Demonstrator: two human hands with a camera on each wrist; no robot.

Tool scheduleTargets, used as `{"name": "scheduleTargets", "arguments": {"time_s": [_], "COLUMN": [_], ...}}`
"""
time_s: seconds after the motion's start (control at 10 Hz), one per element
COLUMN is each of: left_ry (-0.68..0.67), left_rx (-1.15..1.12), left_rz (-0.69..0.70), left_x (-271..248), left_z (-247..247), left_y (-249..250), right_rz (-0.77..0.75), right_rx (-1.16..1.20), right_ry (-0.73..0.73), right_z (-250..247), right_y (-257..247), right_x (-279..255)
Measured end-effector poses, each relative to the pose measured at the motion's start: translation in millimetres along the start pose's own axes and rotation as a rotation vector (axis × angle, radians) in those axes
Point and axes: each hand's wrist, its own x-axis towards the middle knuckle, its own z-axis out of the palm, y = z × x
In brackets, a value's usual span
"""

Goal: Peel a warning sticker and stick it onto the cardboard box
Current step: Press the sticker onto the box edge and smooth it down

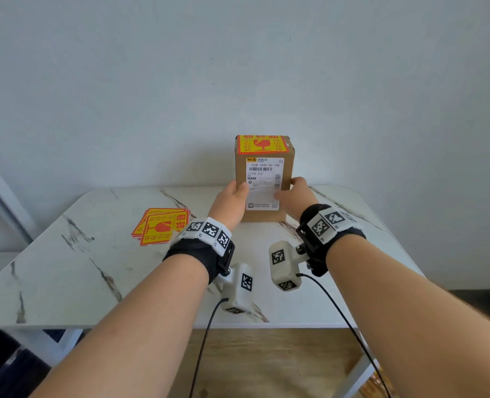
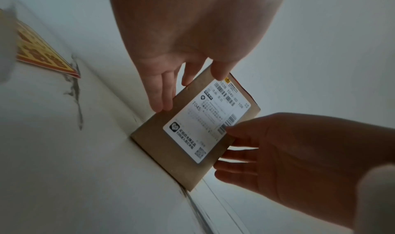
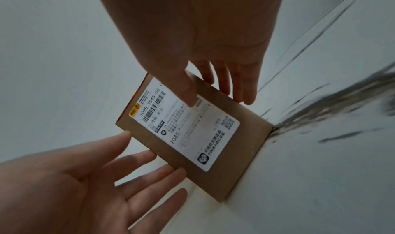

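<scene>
Marble table [image 1: 65, 282]: cardboard box [image 1: 262, 215], sticker stack [image 1: 160, 228]

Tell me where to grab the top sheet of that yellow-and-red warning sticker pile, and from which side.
Take the top sheet of the yellow-and-red warning sticker pile by its near corner, coming from the front with the left hand, which is closer. The sheets lie flat and fanned on the white marble-patterned table, so a corner probably lifts most easily. Both hands, the right hand too, now flank the upright brown cardboard box.

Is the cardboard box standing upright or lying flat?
Upright: the cardboard box stands on its short end on the table, warning sticker on its top face.
</scene>
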Motion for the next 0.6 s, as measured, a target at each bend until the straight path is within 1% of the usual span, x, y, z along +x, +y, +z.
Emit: {"name": "scheduleTargets", "arguments": {"time_s": [0.1, 0.3, 0.4, 0.5, 0.6], "left_ry": [0.03, 0.022, 0.011, 0.049, 0.061], "left_rx": [0.024, 0.035, 0.039, 0.088, 0.181], "left_rz": [0.008, 0.032, 0.024, -0.01, -0.131], "left_x": [16.3, 40.3, 42.4, 41.2, 33.3], "left_z": [3.1, 10.6, 10.7, 8.5, 3.4], "left_y": [-2.7, -12.6, -14.8, -16.1, -16.6], "right_rz": [-0.01, -0.044, -0.048, -0.024, -0.019], "right_rx": [-0.023, -0.038, -0.036, -0.031, -0.026], "right_ry": [-0.003, -0.031, -0.039, -0.018, 0.017], "right_z": [2.8, 9.2, 10.2, 9.3, 5.5], "right_y": [-2.3, -1.9, -0.2, 1.7, 3.4], "right_x": [16.3, 35.1, 36.3, 33.8, 23.2]}}
